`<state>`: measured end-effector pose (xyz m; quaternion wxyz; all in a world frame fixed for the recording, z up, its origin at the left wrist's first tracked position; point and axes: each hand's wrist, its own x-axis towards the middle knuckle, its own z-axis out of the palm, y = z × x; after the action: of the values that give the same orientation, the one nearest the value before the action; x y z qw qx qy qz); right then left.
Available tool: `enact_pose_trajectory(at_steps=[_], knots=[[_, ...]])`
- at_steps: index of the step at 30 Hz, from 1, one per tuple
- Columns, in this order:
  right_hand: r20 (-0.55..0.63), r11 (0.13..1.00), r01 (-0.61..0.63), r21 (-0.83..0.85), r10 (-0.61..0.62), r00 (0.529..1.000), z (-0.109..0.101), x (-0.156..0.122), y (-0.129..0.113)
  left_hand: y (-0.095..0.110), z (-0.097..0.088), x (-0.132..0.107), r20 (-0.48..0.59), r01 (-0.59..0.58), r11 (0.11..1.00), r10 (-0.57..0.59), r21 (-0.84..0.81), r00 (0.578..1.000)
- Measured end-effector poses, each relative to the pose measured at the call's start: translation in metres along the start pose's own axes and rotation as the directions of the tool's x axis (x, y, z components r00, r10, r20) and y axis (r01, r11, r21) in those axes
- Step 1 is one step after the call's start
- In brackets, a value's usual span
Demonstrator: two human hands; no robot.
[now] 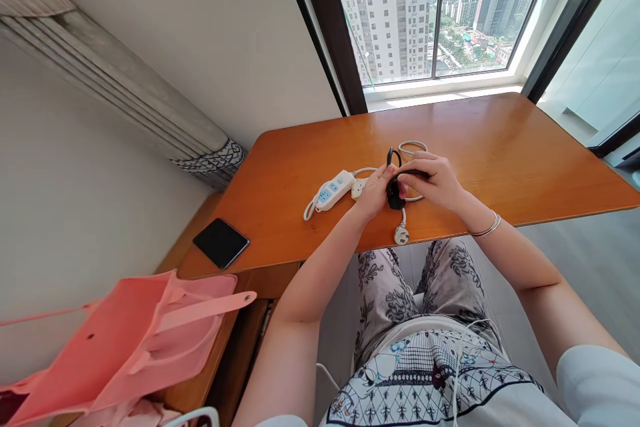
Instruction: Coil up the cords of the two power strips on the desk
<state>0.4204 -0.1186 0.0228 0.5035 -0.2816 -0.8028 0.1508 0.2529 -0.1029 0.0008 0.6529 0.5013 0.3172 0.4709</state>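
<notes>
Both my hands are together over the front middle of the table, closed on a bundled black cable (395, 155). My left hand (375, 192) grips it from the left. The fingers of my right hand (436, 179) are bent around its right part. A chunky black end (395, 199), seemingly a plug, hangs below the fingers. To the left lies a white power strip (336, 190) with blue socket faces, and a second white socket block (358, 188) is partly behind my left hand. Beneath the black end, a white plug (401, 235) rests near the table edge. Its white cord (413, 144) loops behind my hands.
The brown wooden table (470, 140) stands against a window (425, 20). A dark tablet or phone (221, 243) lies at its left corner. Beside that sits an open pink bag (150, 340) with a strap. A gathered curtain (135, 87) hangs along the left wall.
</notes>
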Motion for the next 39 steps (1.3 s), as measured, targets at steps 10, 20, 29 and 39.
enact_pose_trajectory(at_steps=[10, 20, 29, 39], knots=[[-0.027, 0.947, -0.313, 0.066, 0.316, 0.949, -0.002, 0.017, 0.016, 0.019, 0.001, -0.023, 0.217, 0.348, 0.882, -0.29, -0.318, 0.932], [0.375, 0.67, -0.634, 0.386, 0.514, 0.772, -0.011, 0.014, 0.016, 0.025, -0.005, -0.018, 0.058, 0.266, 0.91, -0.261, -0.319, 0.964], [0.411, 0.469, -0.687, 0.555, 0.563, 0.717, -0.01, 0.014, 0.015, 0.017, -0.006, -0.016, -0.038, 0.063, 0.994, -0.066, -0.093, 0.997], [0.365, 0.178, -0.642, 0.745, 0.697, 0.617, -0.003, 0.017, 0.004, 0.014, 0.008, -0.012, -0.266, -0.056, 0.989, 0.018, -0.139, 0.964]])
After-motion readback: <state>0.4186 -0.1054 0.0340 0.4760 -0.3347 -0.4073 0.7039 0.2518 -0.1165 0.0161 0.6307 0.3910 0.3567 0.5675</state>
